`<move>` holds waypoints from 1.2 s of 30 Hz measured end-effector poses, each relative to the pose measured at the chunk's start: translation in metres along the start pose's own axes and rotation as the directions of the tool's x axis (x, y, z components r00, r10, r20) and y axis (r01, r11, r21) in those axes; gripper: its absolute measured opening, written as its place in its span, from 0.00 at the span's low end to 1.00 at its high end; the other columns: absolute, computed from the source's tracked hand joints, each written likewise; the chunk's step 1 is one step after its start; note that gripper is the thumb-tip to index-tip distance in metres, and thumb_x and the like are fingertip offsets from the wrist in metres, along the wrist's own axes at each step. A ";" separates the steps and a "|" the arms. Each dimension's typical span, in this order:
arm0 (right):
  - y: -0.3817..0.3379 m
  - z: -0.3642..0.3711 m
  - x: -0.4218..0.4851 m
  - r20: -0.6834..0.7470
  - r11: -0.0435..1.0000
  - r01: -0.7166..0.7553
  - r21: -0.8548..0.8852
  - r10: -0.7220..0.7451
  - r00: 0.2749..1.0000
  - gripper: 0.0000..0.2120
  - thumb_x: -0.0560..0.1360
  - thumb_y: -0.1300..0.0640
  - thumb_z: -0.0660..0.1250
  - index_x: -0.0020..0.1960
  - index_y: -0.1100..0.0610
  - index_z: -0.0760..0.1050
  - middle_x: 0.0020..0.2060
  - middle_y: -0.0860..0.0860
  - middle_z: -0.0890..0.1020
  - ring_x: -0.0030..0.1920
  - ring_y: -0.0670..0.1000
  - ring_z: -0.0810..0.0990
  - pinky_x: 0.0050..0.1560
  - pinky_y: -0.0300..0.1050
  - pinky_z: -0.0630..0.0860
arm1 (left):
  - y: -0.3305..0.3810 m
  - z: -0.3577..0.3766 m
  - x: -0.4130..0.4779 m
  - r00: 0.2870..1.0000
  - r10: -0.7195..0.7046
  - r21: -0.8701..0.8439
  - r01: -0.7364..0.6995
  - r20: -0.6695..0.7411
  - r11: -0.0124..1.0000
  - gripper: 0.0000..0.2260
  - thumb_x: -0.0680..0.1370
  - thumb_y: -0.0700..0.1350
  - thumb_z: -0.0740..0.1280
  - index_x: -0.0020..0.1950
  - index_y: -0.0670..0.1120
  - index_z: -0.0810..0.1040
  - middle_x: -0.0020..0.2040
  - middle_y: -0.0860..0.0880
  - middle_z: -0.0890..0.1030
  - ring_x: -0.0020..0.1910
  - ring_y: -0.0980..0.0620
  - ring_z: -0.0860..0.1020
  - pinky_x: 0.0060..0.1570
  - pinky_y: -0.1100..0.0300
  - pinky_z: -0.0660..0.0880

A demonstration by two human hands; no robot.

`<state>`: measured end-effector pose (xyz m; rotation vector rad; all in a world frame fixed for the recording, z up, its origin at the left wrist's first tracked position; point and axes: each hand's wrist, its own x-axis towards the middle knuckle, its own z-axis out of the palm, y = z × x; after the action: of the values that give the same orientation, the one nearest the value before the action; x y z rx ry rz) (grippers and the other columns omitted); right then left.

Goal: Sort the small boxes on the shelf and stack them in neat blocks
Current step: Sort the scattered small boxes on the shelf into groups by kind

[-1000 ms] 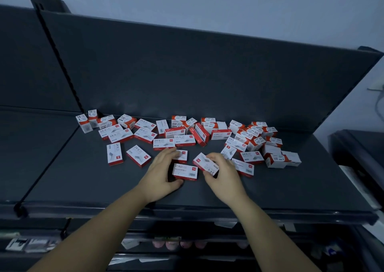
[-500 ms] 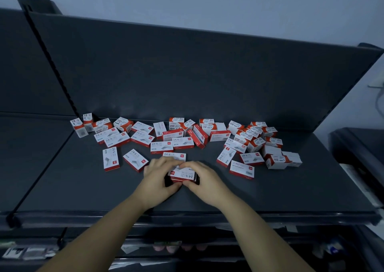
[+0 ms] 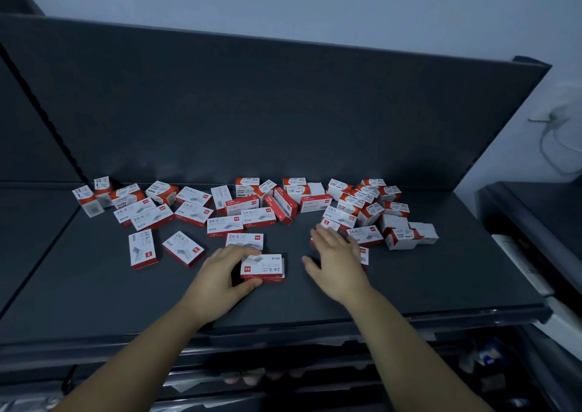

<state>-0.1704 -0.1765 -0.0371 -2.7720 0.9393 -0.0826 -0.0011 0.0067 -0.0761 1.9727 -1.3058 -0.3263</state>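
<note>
Red-and-white cardboard boxes [image 3: 225, 224] lie mostly unsorted behind one started stack [image 3: 263, 268], gripped by left hand [image 3: 220, 273] fingers; right hand [image 3: 337, 263] fingers outstretched, holding nothing.

On the shelf [image 3: 94, 285], a long row of small boxes [image 3: 225, 224] lies before the back panel [image 3: 252, 112], some lying on others at the middle and the right. Before this row, two single boxes [image 3: 142, 249] lie apart at the left, and the front box [image 3: 263, 266] lies in the middle, just before another box [image 3: 244, 241]. The left hand [image 3: 220, 276] is at the left side of the front box, touching it; the right hand [image 3: 337, 263] is to its right, apart from it, over boxes at the row's near right end.
</note>
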 end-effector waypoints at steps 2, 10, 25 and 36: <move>-0.003 0.006 -0.006 0.004 0.996 0.084 0.042 -0.084 0.996 0.27 0.81 0.45 0.56 0.78 0.52 0.59 0.78 0.46 0.58 0.78 0.45 0.52 0.78 0.52 0.39 | -0.001 0.000 0.000 1.000 -0.010 -0.015 0.010 -0.002 1.000 0.22 0.73 0.49 0.75 0.62 0.62 0.71 0.59 0.66 0.74 0.61 0.61 0.70 0.62 0.59 0.67; -0.006 0.011 -0.025 -0.117 0.916 0.263 0.301 -0.238 0.964 0.11 0.77 0.58 0.64 0.57 0.54 0.81 0.64 0.46 0.78 0.67 0.44 0.72 0.77 0.44 0.54 | -0.004 0.001 0.002 0.999 -0.039 -0.059 0.038 -0.004 0.998 0.22 0.72 0.49 0.76 0.63 0.60 0.74 0.60 0.62 0.76 0.62 0.61 0.72 0.62 0.60 0.69; 0.032 -0.016 -0.012 -0.029 0.998 -0.066 -0.013 0.066 0.997 0.22 0.79 0.55 0.63 0.72 0.49 0.67 0.66 0.48 0.74 0.66 0.54 0.67 0.63 0.50 0.64 | 0.004 -0.003 0.000 1.000 -0.031 -0.050 0.031 0.000 0.998 0.20 0.70 0.58 0.69 0.62 0.61 0.74 0.60 0.67 0.75 0.61 0.62 0.71 0.61 0.62 0.68; -0.032 0.004 -0.011 -0.152 0.936 -0.053 0.348 0.112 0.982 0.21 0.78 0.52 0.67 0.70 0.52 0.71 0.61 0.52 0.74 0.62 0.53 0.74 0.57 0.44 0.75 | 0.008 -0.007 -0.002 0.999 -0.053 -0.046 0.053 0.005 0.998 0.20 0.73 0.51 0.74 0.59 0.69 0.71 0.57 0.72 0.75 0.60 0.67 0.69 0.57 0.72 0.64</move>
<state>-0.1594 -0.1444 -0.0344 -2.4285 0.9744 -0.4329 -0.0039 0.0097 -0.0663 1.9718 -1.2391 -0.3825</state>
